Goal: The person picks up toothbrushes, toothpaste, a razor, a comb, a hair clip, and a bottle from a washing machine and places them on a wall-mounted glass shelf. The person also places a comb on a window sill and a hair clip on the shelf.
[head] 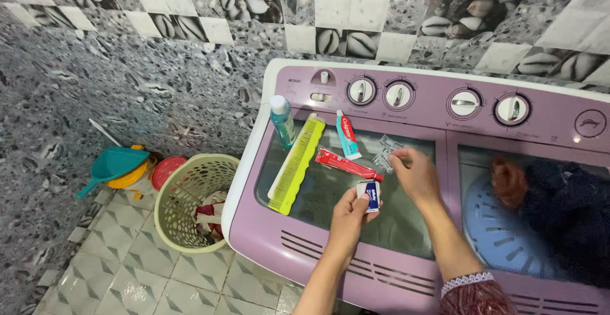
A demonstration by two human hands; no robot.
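My left hand holds a small blue and white packet over the clear lid of a pink twin-tub washing machine. My right hand pinches a small clear wrapper beside some crumpled clear plastic on the lid. A red toothpaste tube lies just beyond my left hand. Farther back on the lid are a white and teal tube, a yellow-green comb and a teal bottle with a white cap.
Dark clothes and a reddish cloth fill the right tub over a blue perforated disc. A pale green laundry basket stands on the tiled floor to the left, with a teal dustpan and red lid behind it.
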